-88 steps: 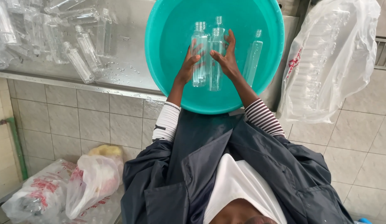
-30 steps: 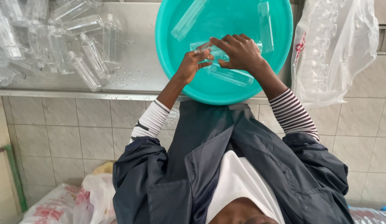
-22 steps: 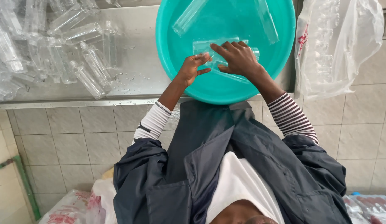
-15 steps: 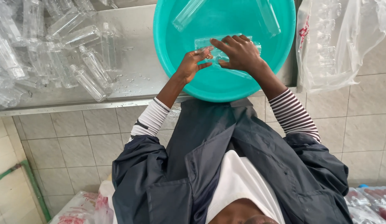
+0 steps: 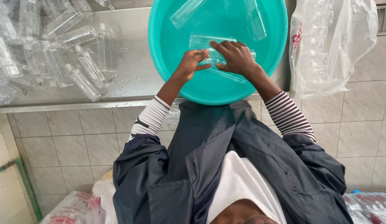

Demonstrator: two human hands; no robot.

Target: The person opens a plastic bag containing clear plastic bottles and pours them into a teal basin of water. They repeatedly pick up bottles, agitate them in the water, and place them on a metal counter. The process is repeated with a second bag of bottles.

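— So what surrounds the round teal basin (image 5: pixel 168 49)?
— Clear plastic bottles (image 5: pixel 56 49) heaped upper left, a filmy bag (image 5: pixel 329 45) upper right.
— And the hands?
— Left hand (image 5: pixel 192 63) pinches, right hand (image 5: pixel 235 57) clasps a clear bottle (image 5: pixel 205 41) at frame's upper centre.

The person wears a dark navy jacket (image 5: pixel 193 174) with a wide collar, hanging open at the front over a white top (image 5: pixel 238 186). The jacket sleeves are pushed up above the elbows. Below them show the long sleeves of an under-layer: the left sleeve (image 5: pixel 149 118) is white with thin dark bands near the cuff and a small dark mark, and the right sleeve (image 5: pixel 289 116) has narrow dark and white stripes all along.
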